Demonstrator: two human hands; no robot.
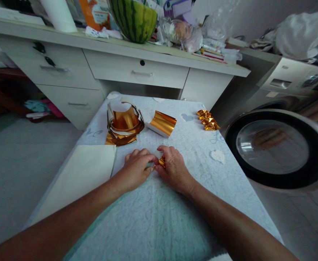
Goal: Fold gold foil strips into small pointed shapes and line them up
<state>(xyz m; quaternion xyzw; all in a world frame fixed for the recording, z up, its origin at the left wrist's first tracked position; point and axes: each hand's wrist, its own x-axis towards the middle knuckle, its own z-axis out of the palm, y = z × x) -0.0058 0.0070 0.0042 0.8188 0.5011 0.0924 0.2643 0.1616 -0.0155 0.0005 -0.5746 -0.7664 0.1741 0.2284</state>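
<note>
Between both hands, just above the blue cloth, is a small folded piece of gold foil paper (162, 161). My right hand (173, 166) is closed around it, hiding most of it. My left hand (139, 167) pinches at its left end with thumb and forefinger. Beyond the hands lies a single curled gold foil sheet (162, 123) with a white edge. To its left stands a curled stack of gold foil sheets (124, 121), with more flat sheets under it. Several folded gold foil pieces (208, 120) sit in a row at the far right of the cloth.
A pale flat sheet (85, 174) lies along the left edge of the cloth-covered table (137, 224). Behind is a white cabinet (137, 69) with a cut watermelon (137, 21) on top. At right, a washing machine door (275, 148) hangs open beside the table.
</note>
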